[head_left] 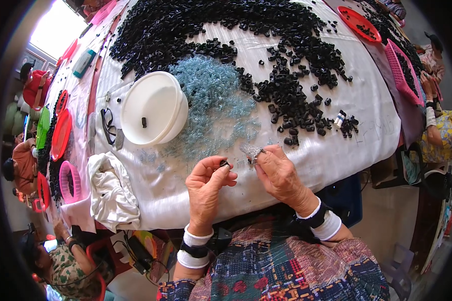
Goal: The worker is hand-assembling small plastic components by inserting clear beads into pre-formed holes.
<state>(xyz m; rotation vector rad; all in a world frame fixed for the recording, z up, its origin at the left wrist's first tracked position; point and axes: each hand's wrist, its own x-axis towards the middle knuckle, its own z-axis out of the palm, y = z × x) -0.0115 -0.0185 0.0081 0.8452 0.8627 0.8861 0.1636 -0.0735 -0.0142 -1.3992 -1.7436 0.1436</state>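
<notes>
Near the table's front edge, my left hand (204,186) pinches a small black plastic piece (224,163) between thumb and fingertips. Just to its right, my right hand (280,174) is closed on a cluster of small pale, glassy-looking pieces (250,150); their exact kind is too small to make out. The two hands are close together but apart. Beyond them spreads a heap of similar pale blue pieces (206,95). A large pile of black plastic pieces (226,15) curves around its far side and down the right.
Left of the blue heap stands a white plastic tub (178,120) with one black piece (144,122) inside. Glasses (107,125), a crumpled white cloth (113,193) and a small white-and-blue tube (339,119) lie on the white tablecloth (356,138). Other people sit at tables both sides.
</notes>
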